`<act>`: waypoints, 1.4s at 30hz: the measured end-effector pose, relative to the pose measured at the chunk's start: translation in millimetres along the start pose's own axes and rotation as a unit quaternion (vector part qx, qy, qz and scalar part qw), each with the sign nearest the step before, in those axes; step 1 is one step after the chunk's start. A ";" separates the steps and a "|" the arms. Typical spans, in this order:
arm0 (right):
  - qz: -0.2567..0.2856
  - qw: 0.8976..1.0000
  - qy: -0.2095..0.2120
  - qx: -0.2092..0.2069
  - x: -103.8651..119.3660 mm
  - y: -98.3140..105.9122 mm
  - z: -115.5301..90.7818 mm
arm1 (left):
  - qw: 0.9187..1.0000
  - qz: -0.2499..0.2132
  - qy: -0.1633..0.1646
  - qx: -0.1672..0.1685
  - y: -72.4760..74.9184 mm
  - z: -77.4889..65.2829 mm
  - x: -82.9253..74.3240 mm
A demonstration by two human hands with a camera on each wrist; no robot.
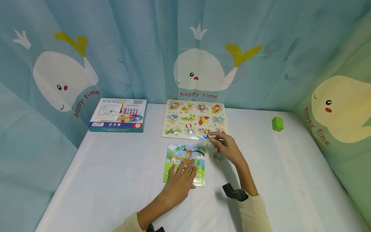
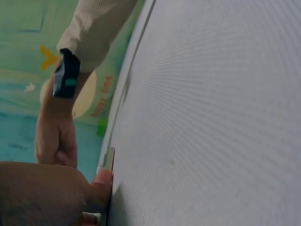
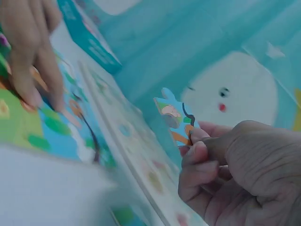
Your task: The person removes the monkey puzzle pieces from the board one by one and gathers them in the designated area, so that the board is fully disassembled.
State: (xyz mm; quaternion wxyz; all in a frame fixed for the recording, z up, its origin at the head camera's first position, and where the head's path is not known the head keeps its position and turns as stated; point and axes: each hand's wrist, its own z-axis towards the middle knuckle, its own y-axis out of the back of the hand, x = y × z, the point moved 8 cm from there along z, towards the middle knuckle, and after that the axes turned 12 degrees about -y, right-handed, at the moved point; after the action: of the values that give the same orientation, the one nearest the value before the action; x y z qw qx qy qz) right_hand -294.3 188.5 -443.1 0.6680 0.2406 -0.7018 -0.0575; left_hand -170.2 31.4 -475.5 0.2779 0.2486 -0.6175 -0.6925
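A square jigsaw puzzle (image 1: 171, 161) with a house, trees and an orange animal lies on the table. My left hand (image 1: 179, 185) rests on it with fingers stretched and spread, covering its lower middle. In the left wrist view, the left thumb (image 2: 101, 181) lies along the puzzle's edge. My right hand (image 1: 227, 146) pinches a puzzle piece (image 3: 176, 115) between thumb and fingertips, raised above the table. That piece is light blue with a dark branch and orange parts. Below the right hand, another puzzle piece (image 1: 218, 156) lies on the table, partly hidden.
Just behind the puzzle lies a wooden insect peg board (image 1: 181, 111). A flat toy box (image 1: 117, 114) sits at the back left, and a green block (image 1: 277, 124) stands at the far right. Whale-print curtains (image 1: 139, 58) surround the white table (image 1: 116, 167).
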 end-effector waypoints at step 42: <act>-0.213 0.963 -0.079 -0.145 -77.4 82.3 -51.5 | 0.999 0.031 -0.011 -0.031 3.0 -1.9 -3.1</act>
State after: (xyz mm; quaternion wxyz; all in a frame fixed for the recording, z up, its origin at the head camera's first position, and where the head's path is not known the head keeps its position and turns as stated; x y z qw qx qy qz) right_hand -266.7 305.3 -475.3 0.6109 0.2795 -0.6687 -0.3185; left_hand -166.4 31.9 -472.8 0.2998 0.2133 -0.6063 -0.7050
